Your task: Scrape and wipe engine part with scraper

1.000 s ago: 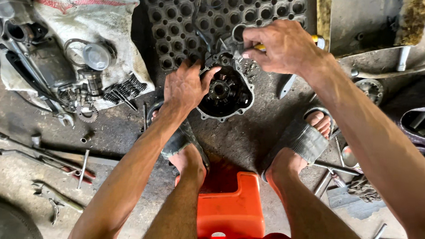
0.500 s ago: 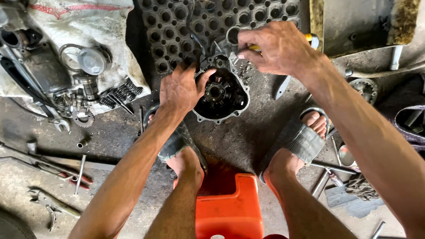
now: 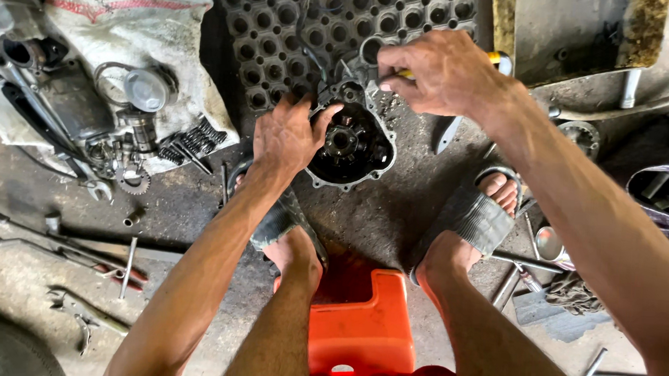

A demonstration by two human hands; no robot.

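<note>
Engine cover (image 3: 349, 145), dark and round with a bolted flange, lies on the concrete floor (image 3: 393, 213) at the near edge of a black honeycomb rubber mat (image 3: 297, 21), open side up, with a hub visible at its centre. Left hand (image 3: 285, 137) rests on the cover's left rim, fingers (image 3: 327, 114) curled over the edge and gripping it. Right hand (image 3: 437, 72) is above the cover's upper right edge, fingers closed around a yellow-handled tool (image 3: 495, 60); the tool's working end is hidden behind the hand. Both sandalled feet are planted just below the cover, either side of an orange plastic stool (image 3: 362, 328). To the left, a white sack (image 3: 131, 21) carries loose engine parts, including a piston (image 3: 146, 89), a small gear (image 3: 132, 179) and springs (image 3: 194, 140). Wrenches (image 3: 54, 236) and rods lie on the floor at lower left.
</note>
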